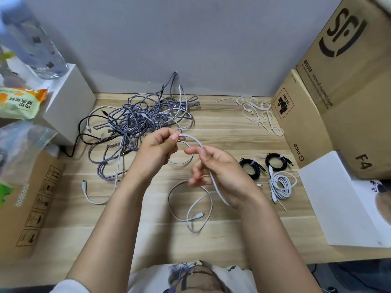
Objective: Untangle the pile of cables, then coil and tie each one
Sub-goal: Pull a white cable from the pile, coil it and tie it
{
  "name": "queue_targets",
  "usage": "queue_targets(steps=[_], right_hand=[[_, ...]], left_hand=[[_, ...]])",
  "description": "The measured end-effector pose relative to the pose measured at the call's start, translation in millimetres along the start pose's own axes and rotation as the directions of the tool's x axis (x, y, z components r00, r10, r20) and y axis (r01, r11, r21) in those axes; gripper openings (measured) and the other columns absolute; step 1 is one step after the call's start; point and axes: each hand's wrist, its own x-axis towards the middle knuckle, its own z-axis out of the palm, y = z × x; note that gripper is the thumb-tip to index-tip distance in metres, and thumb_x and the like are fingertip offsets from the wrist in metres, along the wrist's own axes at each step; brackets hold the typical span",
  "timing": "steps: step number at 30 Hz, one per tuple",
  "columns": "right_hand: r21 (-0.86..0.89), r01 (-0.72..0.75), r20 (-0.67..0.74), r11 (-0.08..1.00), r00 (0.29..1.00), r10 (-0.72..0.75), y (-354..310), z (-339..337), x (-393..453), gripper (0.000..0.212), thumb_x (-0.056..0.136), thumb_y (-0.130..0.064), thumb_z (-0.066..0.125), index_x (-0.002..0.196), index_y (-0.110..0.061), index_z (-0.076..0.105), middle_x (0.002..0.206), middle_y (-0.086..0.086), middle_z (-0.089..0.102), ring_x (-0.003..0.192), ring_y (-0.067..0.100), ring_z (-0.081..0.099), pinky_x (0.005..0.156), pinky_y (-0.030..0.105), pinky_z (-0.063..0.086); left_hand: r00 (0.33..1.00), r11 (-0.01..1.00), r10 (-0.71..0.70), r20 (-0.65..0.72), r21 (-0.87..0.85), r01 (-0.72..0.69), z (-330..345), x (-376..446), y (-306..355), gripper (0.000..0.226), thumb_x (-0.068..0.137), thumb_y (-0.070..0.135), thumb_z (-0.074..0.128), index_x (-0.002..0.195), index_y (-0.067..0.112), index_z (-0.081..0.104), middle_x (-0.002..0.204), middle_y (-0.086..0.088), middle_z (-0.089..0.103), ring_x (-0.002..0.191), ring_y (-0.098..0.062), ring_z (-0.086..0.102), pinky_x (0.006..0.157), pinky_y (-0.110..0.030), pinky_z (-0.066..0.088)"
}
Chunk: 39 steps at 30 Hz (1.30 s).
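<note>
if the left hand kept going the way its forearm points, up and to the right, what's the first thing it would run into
Probably the tangled cable pile, whose near loops lie just beyond the left hand, which grips the white cable. The hand looks raised above the table, so it might pass over them; depth is unclear.
</note>
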Motion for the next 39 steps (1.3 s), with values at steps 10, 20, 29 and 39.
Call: queue_targets(steps=[10, 20, 29, 39], right_hand=[[-0.038, 0.182, -0.252, 0.983, 0.95, -0.185, -6, -4, 5, 0.032, 0.099, -0.024, 0.037, 0.072, -0.014, 0.05, 0.045, -0.014, 0.024, 0.038, -0.001, 0.012, 0.037, 0.013, 0.011], [-0.707, 0.02, -0.053, 0.707, 0.995, -0.08, 1, 11, 7, 0.038, 0.098, -0.024, 0.047, 0.062, -0.031, 0.056, 0.047, -0.008, 0.042, 0.047, 0.003, 0.037, 0.056, 0.028, 0.033], [-0.847, 0.02, -0.033, 0.532, 0.995, -0.089, -10, 10, -6, 0.026, 0.091, -0.035, 0.056, 0.071, -0.023, 0.067, 0.046, -0.015, 0.052, 0.052, 0.003, 0.045, 0.055, 0.026, 0.034], [-0.738, 0.2, -0.162, 0.645, 0.874, -0.457, -16, 12, -8, 0.021, 0.065, -0.046, 0.068, 0.084, -0.037, 0.067, 0.069, -0.006, 0.07, 0.066, 0.011, 0.066, 0.064, 0.038, 0.052]], left_hand=[[0.683, 0.678, -0.102, 0.723, -0.452, 0.58, 3, -18, -5, 0.035, 0.088, 0.041, 0.052, 0.066, 0.015, 0.059, 0.046, 0.008, 0.022, 0.04, -0.006, 0.013, 0.038, -0.017, 0.021], [0.946, 0.479, -0.021, 0.324, -0.827, 0.294, 19, -3, 23, 0.024, 0.084, 0.003, 0.051, 0.106, 0.003, 0.062, 0.059, 0.002, 0.048, 0.036, -0.004, 0.028, 0.037, -0.015, 0.027], [0.929, 0.838, -0.101, 0.356, -0.473, 0.272, 5, -5, 20, 0.032, 0.092, 0.0, 0.038, 0.124, 0.0, 0.04, 0.105, -0.019, 0.069, 0.088, -0.025, 0.071, 0.075, -0.027, 0.058], [0.822, 0.988, -0.146, 0.551, 0.037, 0.151, 0, -11, 18, 0.044, 0.088, 0.044, 0.053, 0.084, 0.002, 0.067, 0.065, -0.008, 0.065, 0.059, -0.02, 0.057, 0.056, -0.02, 0.03]])
